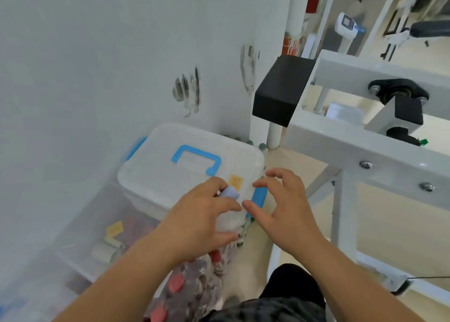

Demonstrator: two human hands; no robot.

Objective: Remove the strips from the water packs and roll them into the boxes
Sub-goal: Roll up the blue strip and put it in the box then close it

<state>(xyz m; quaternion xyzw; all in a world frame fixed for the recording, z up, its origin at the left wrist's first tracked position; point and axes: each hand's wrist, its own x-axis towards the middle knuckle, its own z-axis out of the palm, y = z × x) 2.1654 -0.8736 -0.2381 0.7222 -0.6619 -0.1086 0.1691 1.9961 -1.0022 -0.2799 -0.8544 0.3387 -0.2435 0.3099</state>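
My left hand [202, 214] grips a pale, whitish plastic bundle [230, 223] with a light blue piece [229, 192] poking out above the fingers. Just to its right my right hand [280, 207] hovers with spread, bent fingers and holds nothing. Both hands are over the near corner of a clear lidded box with a blue handle [192, 166]. Below the hands lies a shrink-wrapped water pack of bottles with red caps [185, 290]. A second clear box [102, 231] at the left holds rolls and carries a yellow label.
A white wall runs along the left and back. At the right stands a white metal frame [365, 148] with a black block [282, 90] and a bearing mount. Beige floor shows under the frame. My dark-clothed knee [292, 285] is at the bottom.
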